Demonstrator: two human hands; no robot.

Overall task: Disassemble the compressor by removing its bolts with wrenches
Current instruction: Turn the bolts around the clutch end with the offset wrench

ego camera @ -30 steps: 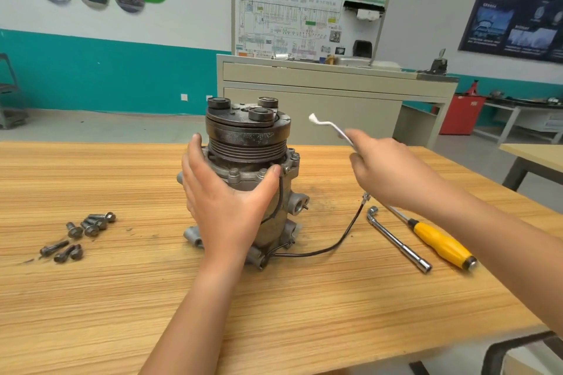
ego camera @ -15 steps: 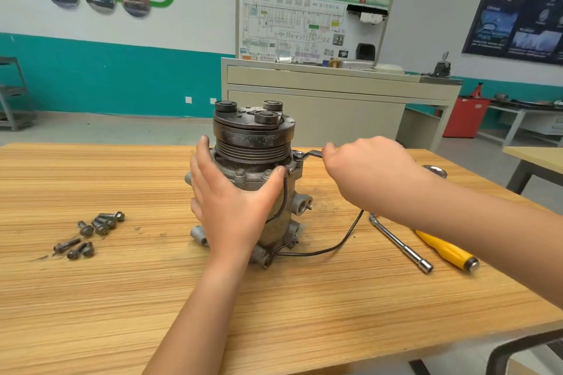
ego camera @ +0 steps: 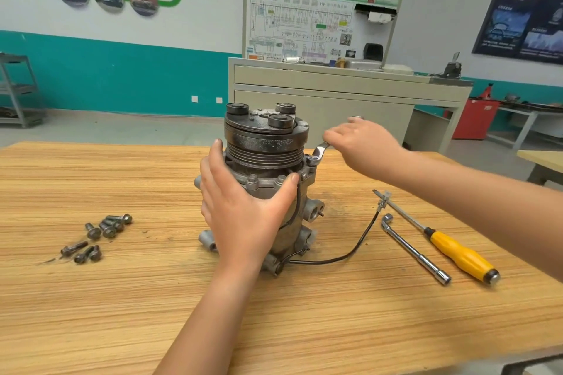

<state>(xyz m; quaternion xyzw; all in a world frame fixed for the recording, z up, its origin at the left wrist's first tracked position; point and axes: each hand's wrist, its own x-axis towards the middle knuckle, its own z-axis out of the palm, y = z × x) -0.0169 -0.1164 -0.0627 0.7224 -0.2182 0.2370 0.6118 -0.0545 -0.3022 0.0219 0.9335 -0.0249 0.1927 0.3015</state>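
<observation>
Fingers (ego camera: 214, 166) of the left hand (ego camera: 243, 213) lie nearly straight up the near side of the compressor (ego camera: 265, 143). The palm is flat against the housing and the thumb is spread wide toward 3 o'clock, so the hand presses on the body rather than curling round it. The right hand (ego camera: 362, 146), at about 2 o'clock from the compressor, has its fingers folded round the shank of a silver wrench (ego camera: 319, 153). The wrench's ring end sits over a bolt (ego camera: 311, 160) on the flange just under the grooved pulley, and its other tip shows above the knuckles. The compressor stands upright near the middle of the wooden table (ego camera: 122, 298), clutch plate uppermost. A black cable (ego camera: 350, 254) runs from its base toward 4 o'clock and curves up to a small connector. Farther out, at 3 to 4 o'clock, lie an L-shaped socket wrench (ego camera: 411, 248) and a yellow-handled screwdriver (ego camera: 460, 256), roughly parallel and not touching. At 9 o'clock, well apart from the compressor, a cluster of loose bolts (ego camera: 97, 234) rests on the wood.
</observation>
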